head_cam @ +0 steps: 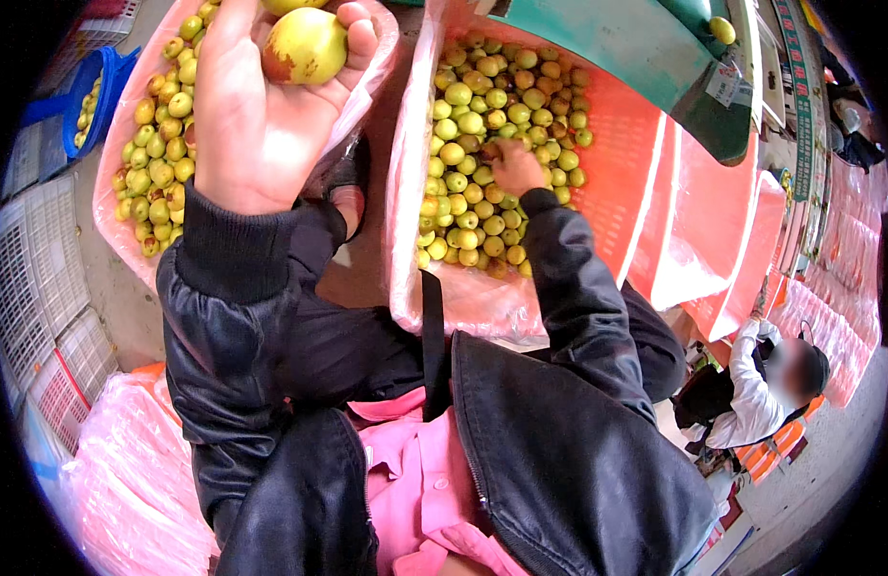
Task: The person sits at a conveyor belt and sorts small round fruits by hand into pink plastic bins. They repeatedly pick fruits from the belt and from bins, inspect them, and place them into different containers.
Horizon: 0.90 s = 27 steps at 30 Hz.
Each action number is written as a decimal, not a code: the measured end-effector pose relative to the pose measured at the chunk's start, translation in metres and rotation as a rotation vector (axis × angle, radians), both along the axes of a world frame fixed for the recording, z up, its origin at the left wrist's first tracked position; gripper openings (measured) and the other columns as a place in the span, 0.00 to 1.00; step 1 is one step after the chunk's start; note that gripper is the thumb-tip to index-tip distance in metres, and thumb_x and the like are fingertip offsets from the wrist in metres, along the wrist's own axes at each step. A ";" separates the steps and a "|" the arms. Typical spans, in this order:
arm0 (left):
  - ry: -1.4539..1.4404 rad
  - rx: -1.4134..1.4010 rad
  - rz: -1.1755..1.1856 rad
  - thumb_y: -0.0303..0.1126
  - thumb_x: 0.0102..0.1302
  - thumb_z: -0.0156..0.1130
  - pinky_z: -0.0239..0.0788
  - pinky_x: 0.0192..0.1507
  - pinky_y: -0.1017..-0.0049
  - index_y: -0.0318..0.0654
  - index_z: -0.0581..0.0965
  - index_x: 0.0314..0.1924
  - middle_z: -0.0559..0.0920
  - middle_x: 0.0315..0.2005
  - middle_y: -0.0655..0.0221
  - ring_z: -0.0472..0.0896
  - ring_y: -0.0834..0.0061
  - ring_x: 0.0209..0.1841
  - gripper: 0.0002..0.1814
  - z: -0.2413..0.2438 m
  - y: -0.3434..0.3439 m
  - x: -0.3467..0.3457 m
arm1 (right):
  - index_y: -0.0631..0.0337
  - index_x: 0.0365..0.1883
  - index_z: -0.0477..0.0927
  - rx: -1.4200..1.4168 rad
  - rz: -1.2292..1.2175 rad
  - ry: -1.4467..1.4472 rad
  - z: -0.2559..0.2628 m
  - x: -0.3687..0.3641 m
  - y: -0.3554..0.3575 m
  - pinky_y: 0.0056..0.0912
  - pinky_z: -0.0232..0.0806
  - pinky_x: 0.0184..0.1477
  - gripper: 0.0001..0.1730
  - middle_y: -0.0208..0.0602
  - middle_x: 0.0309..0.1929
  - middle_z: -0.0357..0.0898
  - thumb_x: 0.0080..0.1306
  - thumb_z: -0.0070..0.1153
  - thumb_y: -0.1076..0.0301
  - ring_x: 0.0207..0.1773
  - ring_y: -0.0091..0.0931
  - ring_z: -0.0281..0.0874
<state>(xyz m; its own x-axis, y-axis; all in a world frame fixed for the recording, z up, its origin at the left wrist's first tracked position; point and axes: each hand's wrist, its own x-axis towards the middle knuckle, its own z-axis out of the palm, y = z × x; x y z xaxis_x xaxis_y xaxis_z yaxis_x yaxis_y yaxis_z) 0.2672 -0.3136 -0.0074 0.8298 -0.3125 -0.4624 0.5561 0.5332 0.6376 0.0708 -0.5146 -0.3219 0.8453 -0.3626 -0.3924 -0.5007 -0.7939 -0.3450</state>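
Note:
My left hand point(264, 137), palm up and close to the camera, holds a yellow-green jujube point(309, 47) with brown patches. Part of a second jujube point(291, 4) shows behind it at the top edge. Beneath this hand stands a crate lined with pink plastic film point(378, 79), heaped with jujubes point(156, 155). My right hand point(517, 167) reaches down into another film-lined crate point(403, 237). Its fingertips touch the pile of jujubes point(473, 201) beside a browned one point(490, 152). Whether they grip that fruit cannot be made out.
A green chute-like surface point(595, 43) overhangs the right crate's far side; one jujube point(722, 30) lies on it. A blue basket point(102, 101) holds fruit at left, above white plastic crates point(37, 245). Another person point(761, 403) sits at right. Film-covered pink crates point(127, 461) stand behind-left.

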 end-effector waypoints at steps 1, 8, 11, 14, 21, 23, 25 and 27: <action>-0.004 -0.021 -0.008 0.46 0.68 0.55 0.70 0.23 0.84 0.41 0.75 0.37 0.78 0.26 0.69 0.75 0.80 0.23 0.15 -0.004 0.000 0.001 | 0.63 0.60 0.66 -0.078 0.040 -0.004 0.003 -0.004 0.013 0.48 0.71 0.48 0.28 0.49 0.55 0.72 0.62 0.53 0.63 0.48 0.48 0.75; -0.007 -0.169 -0.065 0.44 0.68 0.55 0.71 0.25 0.83 0.39 0.75 0.38 0.77 0.27 0.69 0.76 0.78 0.27 0.15 -0.006 -0.003 0.000 | 0.59 0.50 0.62 0.168 -0.141 -0.109 0.009 -0.011 0.018 0.49 0.70 0.42 0.30 0.52 0.43 0.76 0.56 0.65 0.63 0.41 0.49 0.77; -0.026 -0.180 -0.015 0.43 0.68 0.56 0.71 0.26 0.82 0.39 0.75 0.39 0.77 0.27 0.69 0.76 0.77 0.27 0.14 -0.006 -0.009 0.002 | 0.60 0.59 0.63 0.472 -0.277 -0.343 0.017 -0.025 0.023 0.40 0.71 0.42 0.33 0.41 0.42 0.79 0.58 0.64 0.64 0.40 0.35 0.79; -0.049 -0.172 -0.030 0.40 0.68 0.56 0.71 0.27 0.82 0.38 0.74 0.39 0.76 0.28 0.69 0.75 0.78 0.27 0.12 -0.009 -0.007 0.000 | 0.58 0.67 0.60 1.141 -0.501 -0.494 0.075 -0.022 0.042 0.33 0.70 0.56 0.33 0.32 0.54 0.71 0.65 0.58 0.69 0.54 0.23 0.72; -0.071 -0.346 -0.397 0.40 0.71 0.52 0.75 0.40 0.78 0.28 0.71 0.52 0.78 0.40 0.60 0.78 0.74 0.38 0.21 -0.040 0.016 0.019 | 0.58 0.63 0.63 1.513 -0.379 -0.651 0.146 -0.021 0.062 0.44 0.62 0.65 0.28 0.38 0.62 0.65 0.65 0.56 0.72 0.64 0.28 0.64; -0.078 -0.268 -0.372 0.39 0.71 0.53 0.76 0.39 0.76 0.32 0.71 0.53 0.78 0.40 0.60 0.78 0.74 0.35 0.19 -0.037 0.006 0.008 | 0.57 0.60 0.64 1.496 -0.374 -0.666 0.155 -0.022 0.064 0.39 0.65 0.60 0.25 0.37 0.59 0.68 0.66 0.55 0.72 0.59 0.26 0.66; -0.082 -0.218 -0.370 0.39 0.71 0.53 0.76 0.39 0.75 0.34 0.72 0.53 0.78 0.41 0.60 0.78 0.74 0.35 0.18 -0.037 -0.005 -0.005 | 0.57 0.58 0.66 1.456 -0.349 -0.724 0.168 -0.018 0.061 0.34 0.66 0.55 0.22 0.36 0.55 0.70 0.66 0.54 0.71 0.54 0.23 0.68; -0.163 -0.022 -0.388 0.38 0.71 0.51 0.76 0.41 0.71 0.37 0.71 0.55 0.77 0.42 0.61 0.79 0.71 0.40 0.17 -0.039 -0.016 -0.020 | 0.56 0.56 0.66 1.397 -0.308 -0.820 0.194 -0.008 0.061 0.29 0.66 0.49 0.19 0.35 0.52 0.71 0.67 0.52 0.71 0.48 0.20 0.69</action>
